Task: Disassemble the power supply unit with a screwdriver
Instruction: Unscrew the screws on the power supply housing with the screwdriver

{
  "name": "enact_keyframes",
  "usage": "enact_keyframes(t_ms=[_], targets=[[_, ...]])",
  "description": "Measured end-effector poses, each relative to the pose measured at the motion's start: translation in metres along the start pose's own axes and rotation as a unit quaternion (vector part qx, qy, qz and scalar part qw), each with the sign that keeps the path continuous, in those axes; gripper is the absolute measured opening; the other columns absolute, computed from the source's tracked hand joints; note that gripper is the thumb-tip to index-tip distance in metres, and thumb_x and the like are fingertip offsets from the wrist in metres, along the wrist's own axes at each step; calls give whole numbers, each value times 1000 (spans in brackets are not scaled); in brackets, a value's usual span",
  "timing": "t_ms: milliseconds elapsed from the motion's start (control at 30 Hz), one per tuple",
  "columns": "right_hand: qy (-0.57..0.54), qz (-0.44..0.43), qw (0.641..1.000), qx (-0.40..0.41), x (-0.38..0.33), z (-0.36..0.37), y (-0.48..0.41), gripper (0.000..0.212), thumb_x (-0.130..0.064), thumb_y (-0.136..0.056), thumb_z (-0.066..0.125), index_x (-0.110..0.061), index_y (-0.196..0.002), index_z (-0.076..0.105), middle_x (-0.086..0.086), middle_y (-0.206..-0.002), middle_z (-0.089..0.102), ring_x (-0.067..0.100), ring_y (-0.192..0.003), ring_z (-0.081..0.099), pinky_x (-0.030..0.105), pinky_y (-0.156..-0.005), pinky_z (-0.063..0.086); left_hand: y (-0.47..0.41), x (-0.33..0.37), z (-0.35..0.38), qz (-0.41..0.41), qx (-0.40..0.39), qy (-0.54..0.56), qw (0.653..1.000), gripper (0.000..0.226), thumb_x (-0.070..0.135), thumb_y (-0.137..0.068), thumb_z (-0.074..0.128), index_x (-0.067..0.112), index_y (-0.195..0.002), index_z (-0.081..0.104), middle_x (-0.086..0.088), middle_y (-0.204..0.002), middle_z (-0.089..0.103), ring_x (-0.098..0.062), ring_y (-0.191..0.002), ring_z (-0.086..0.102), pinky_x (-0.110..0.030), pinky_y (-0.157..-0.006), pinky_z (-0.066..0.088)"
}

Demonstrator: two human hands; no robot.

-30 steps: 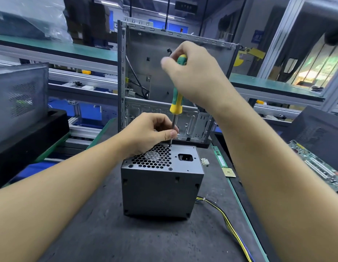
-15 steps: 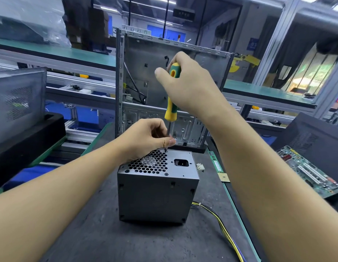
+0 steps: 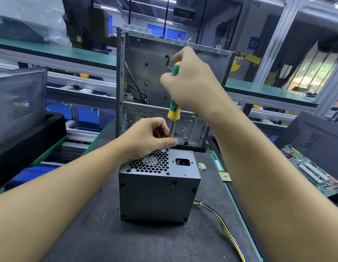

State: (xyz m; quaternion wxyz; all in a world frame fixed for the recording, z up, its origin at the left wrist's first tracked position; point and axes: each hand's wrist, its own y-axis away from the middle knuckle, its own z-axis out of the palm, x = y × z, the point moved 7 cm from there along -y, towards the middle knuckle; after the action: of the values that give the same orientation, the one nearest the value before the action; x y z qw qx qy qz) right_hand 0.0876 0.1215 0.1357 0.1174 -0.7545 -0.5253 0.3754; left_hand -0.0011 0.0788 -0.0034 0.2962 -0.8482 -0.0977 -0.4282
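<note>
A grey power supply unit stands on the dark mat, its honeycomb fan grille and power socket facing up. My right hand grips the green and yellow handle of a screwdriver, held upright. The shaft points down to a screw at the far edge of the grille. My left hand rests on the unit's top and pinches the shaft just above the tip, which its thumb partly hides.
An open metal computer case stands upright right behind the unit. Yellow and black cables trail from the unit to the right. A green circuit board lies at the right, a black mesh box at the left.
My right hand and the screwdriver handle have turned slightly while the tip stays on the same screw. The view has shifted a little; the unit has not moved.
</note>
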Motion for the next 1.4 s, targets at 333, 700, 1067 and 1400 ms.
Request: enact_keyframes(t_ms=[333,700,1067,1400], targets=[[34,-13,999,-9,-4,7,0,20,-43,-98,47,-25,-105,53,-1,-100,59,28,-95,59,47,-86,51,2,2,0,8,-13,31,999,6,16,-90,73,19,-86,76,4,-87,78,-8,-84,73,-19,-81,56],[31,16,999,-9,-5,4,2,27,-49,-93,48,-23,-100,53,-5,-94,60,28,-94,60,48,-86,52,1,5,0,1,-2,-5,1000,29,26,-83,79,1,-86,67,17,-72,72,-1,-65,58,-19,-61,49],[19,23,999,16,1,-3,1,25,-48,-92,50,-37,-109,64,-9,-102,61,25,-95,61,44,-83,54,3,1,-2,-5,-6,38,999,10,17,-88,74,22,-80,72,-2,-88,77,-16,-83,72,-27,-83,58],[15,25,999,18,3,-2,0,26,-33,-95,49,-12,-111,46,2,-95,58,30,-89,59,45,-81,53,3,1,2,-18,-42,100,994,6,9,-93,68,9,-90,73,-5,-88,76,-10,-80,67,-19,-77,52]])
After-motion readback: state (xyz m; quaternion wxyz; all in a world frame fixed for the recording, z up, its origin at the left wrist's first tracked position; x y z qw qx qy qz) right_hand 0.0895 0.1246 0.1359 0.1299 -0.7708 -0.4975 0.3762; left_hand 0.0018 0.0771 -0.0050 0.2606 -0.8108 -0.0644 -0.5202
